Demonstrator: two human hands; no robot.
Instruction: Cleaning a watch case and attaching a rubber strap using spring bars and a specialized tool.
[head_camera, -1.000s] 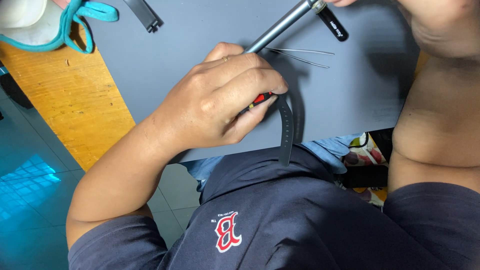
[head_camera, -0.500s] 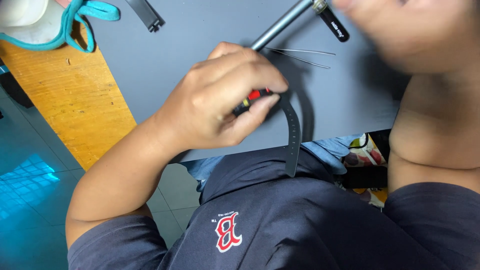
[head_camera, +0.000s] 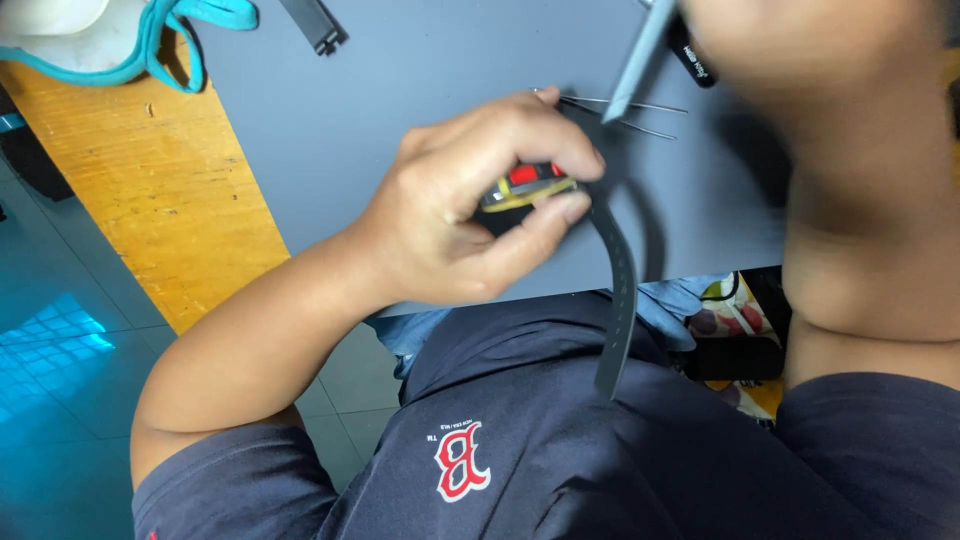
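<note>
Left hand (head_camera: 455, 225) pinches a red-and-yellow watch case (head_camera: 527, 186) near the grey mat's (head_camera: 400, 110) front edge.
Its dark rubber strap (head_camera: 618, 300) hangs over that edge; the blurred right hand (head_camera: 800, 70) is closed round a grey metal tool (head_camera: 640, 55).

Take the grey mat (head_camera: 400, 110) as your landmark. Its middle, up and left of your left hand (head_camera: 460, 225), lies bare, so you can pass a hand there. At its top left edge a black strap piece (head_camera: 315, 25) sits in the way, and just off that corner a white mask with teal straps (head_camera: 110, 35) covers the wooden bench (head_camera: 170, 200). Toward the mat's right, two thin metal pins (head_camera: 635, 115) lie just beyond your left fingers, with the grey tool (head_camera: 640, 55) slanting right over them. Your right hand (head_camera: 800, 70) blocks the mat's top right. At the mat's near edge the dark strap (head_camera: 620, 300) hangs down over your lap.
</note>
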